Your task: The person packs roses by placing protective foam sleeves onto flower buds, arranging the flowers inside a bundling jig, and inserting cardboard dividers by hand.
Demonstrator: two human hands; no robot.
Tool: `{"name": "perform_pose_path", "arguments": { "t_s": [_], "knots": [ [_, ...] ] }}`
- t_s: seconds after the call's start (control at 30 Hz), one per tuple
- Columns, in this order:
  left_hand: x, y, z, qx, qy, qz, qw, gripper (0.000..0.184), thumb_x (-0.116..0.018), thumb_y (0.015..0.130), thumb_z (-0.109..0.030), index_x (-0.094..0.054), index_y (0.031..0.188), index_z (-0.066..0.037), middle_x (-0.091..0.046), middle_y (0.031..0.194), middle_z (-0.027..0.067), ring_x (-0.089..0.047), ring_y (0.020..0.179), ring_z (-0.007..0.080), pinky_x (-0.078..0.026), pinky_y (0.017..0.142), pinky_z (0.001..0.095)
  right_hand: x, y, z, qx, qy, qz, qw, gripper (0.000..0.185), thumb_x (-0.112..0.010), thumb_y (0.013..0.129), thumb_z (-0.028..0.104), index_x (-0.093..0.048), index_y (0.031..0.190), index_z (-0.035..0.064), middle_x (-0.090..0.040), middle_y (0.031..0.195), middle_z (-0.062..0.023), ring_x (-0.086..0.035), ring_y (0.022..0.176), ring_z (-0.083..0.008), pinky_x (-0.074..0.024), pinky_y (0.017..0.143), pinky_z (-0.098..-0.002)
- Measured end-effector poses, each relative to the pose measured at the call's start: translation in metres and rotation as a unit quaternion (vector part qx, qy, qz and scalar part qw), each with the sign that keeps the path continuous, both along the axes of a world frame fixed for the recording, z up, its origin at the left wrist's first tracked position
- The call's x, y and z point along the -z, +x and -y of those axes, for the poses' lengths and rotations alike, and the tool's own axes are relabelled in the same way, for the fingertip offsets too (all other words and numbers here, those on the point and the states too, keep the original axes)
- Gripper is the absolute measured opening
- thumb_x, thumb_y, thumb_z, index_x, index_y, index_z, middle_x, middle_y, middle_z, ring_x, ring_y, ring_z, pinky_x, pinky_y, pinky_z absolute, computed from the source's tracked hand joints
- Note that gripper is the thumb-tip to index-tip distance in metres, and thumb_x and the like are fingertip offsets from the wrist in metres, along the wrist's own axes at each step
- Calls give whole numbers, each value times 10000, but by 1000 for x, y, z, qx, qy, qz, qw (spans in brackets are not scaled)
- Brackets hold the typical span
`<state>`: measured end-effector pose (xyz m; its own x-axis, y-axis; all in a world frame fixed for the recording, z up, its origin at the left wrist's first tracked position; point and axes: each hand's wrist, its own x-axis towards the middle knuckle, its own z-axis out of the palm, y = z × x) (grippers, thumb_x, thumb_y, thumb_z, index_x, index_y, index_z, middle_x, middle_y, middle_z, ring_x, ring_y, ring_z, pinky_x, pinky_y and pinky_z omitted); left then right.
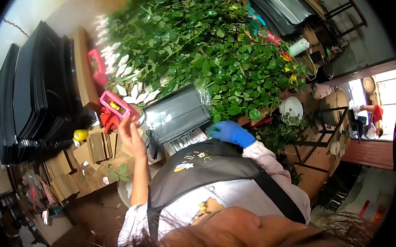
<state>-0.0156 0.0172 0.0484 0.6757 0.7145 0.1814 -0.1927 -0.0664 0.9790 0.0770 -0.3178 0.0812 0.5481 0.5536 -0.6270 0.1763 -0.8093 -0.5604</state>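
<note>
My bare left hand (132, 136) is raised at the left edge of the workspace. Its fingers are bent around the near end of a pink frame-shaped plastic tool (113, 102) with yellow and black parts inside. On my right hand (233, 133) is a blue glove, its fingertips bent together by the corner of a dark grey panel (176, 115) covered in shiny clear plastic. What those fingertips hold, if anything, is hidden. Printed white strips (188, 140) lie under the panel's near edge. Just beyond it spread leafy green stems (203, 50), with white-wrapped heads (138, 94) along their left side.
Tall stacks of black sheets (35, 84) stand on the left beside a cardboard edge (84, 69). Another pink tool (97, 67) lies behind. Folded cardboard (97, 148) and a yellow roll (80, 135) sit near my left arm. A person in red (377, 113) is at the far right.
</note>
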Motion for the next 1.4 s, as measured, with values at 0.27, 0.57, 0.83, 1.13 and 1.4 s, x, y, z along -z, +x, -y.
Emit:
{"name": "perform_pose_path", "arguments": {
  "t_s": [0.27, 0.57, 0.83, 1.13, 1.4],
  "knots": [
    [31, -52, -6, -58, -103, -33, 992, 266, -538, 1000, -67, -531, 1263, -30, -639, 1098, 102, -596, 872, 118, -525, 811, 284, 21, 103, -50, 46, 135, 418, 897, 373, -563, 949, 219, -593, 1313, 143, -676, 1125, -162, -648, 1016, -350, -513, 884, -414],
    [66, -97, -12, -40, -166, -79, 982, 320, -515, 992, -43, -486, 1311, -33, -604, 1121, 118, -572, 841, 139, -495, 763, 272, -87, 64, -175, -58, 197, 412, 888, 335, -628, 844, 187, -645, 1172, 125, -681, 950, -129, -657, 845, -334, -525, 725, -450],
    [84, -95, -14, -45, -308, -140, 940, 353, -554, 976, -112, -482, 1315, -43, -606, 1143, 116, -585, 839, 148, -501, 722, 275, 4, 7, -210, -436, 270, 403, 758, 419, -644, 834, 506, -726, 702, 117, -665, 871, -94, -565, 1161, -319, -165, 1184, -641],
    [42, -8, 4, 297, -434, -146, 838, 737, -403, 1020, -580, -353, 1499, -23, -436, 1495, 181, -412, 1390, 298, -316, 1147, 428, -120, 8, -153, -291, 381, 420, 771, 369, -653, 898, 382, -687, 675, 90, -693, 880, -34, -596, 1149, -321, -281, 1133, -623],
    [-110, 25, 87, 559, -155, 119, 805, 926, -643, 840, -30, -98, 1589, -46, -320, 1566, 151, -376, 1421, 270, -296, 1169, 410, -84, -52, 64, 447, 143, 546, 694, 585, -552, 1006, 362, -408, 1461, 24, -494, 1444, -184, -513, 1294, -300, -413, 1092, -432]
  ]
}}
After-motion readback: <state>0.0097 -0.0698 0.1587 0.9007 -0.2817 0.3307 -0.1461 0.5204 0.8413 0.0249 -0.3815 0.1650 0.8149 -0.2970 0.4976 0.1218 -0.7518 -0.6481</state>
